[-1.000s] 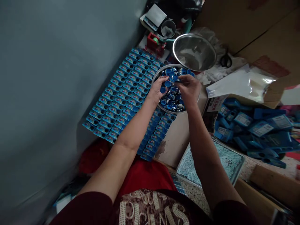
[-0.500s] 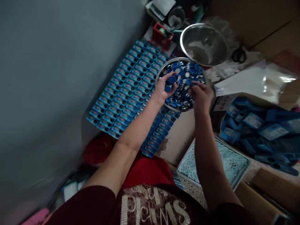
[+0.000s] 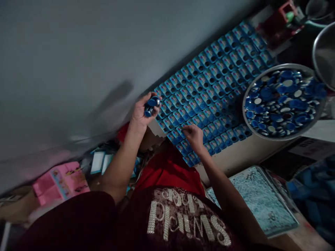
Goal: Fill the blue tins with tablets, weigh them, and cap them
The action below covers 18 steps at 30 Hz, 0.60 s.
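Rows of small blue packs [image 3: 206, 83], most with a round dark spot, lie side by side on the table. Just past their left edge, my left hand [image 3: 143, 111] is curled around several blue and silver caps [image 3: 152, 103], palm up. Above the near rows is my right hand [image 3: 194, 136], its fingers pinched together; what they hold, if anything, is too small to tell. A round metal bowl [image 3: 284, 137] full of blue and silver caps stands at the right end of the rows.
A second metal bowl [image 3: 315, 52] and a red tape dispenser [image 3: 288, 12] are at the upper right. At the lower right are a tray [image 3: 264, 198] of pale blue bits and a heap of blue packages [image 3: 316, 190]. A pink item [image 3: 61, 183] lies lower left.
Both hands have moved from over the bowl of caps to the near left part of the rows, my left hand still holding caps. The view has swung left.
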Each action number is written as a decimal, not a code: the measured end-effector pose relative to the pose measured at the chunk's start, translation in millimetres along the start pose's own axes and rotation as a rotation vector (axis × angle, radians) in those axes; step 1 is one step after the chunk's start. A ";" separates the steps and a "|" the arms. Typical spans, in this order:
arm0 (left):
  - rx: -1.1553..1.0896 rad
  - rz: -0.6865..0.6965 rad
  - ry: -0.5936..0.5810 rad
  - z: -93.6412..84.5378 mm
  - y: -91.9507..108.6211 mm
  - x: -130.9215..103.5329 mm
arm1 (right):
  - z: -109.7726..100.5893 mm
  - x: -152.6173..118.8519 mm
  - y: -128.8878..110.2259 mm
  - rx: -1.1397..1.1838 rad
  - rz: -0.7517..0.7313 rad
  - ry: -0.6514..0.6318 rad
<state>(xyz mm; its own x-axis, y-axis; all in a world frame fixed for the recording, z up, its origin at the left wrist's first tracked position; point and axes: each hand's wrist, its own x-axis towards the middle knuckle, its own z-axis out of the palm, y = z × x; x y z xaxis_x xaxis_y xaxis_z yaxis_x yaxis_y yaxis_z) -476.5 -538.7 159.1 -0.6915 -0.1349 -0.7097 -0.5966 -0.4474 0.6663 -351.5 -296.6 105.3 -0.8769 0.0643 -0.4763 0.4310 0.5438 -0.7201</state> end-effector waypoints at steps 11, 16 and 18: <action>-0.551 -0.426 0.007 -122.3 -89.9 -20.6 | 65.8 49.3 -32.1 -0.751 -0.015 -0.157; -0.603 -0.475 -0.026 -129.0 -115.8 -14.9 | 59.9 68.7 -52.0 -0.903 0.097 -0.158; -0.616 -0.474 -0.056 -130.5 -127.0 -11.2 | 56.9 69.7 -58.0 -0.932 0.114 -0.135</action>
<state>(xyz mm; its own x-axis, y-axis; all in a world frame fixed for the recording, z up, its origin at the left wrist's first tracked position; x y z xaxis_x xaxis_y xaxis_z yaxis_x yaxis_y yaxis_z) -339.8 -595.8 52.6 -0.4479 0.2310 -0.8637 -0.5112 -0.8587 0.0355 -425.5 -371.3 85.1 -0.7827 0.0924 -0.6155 0.1179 0.9930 -0.0008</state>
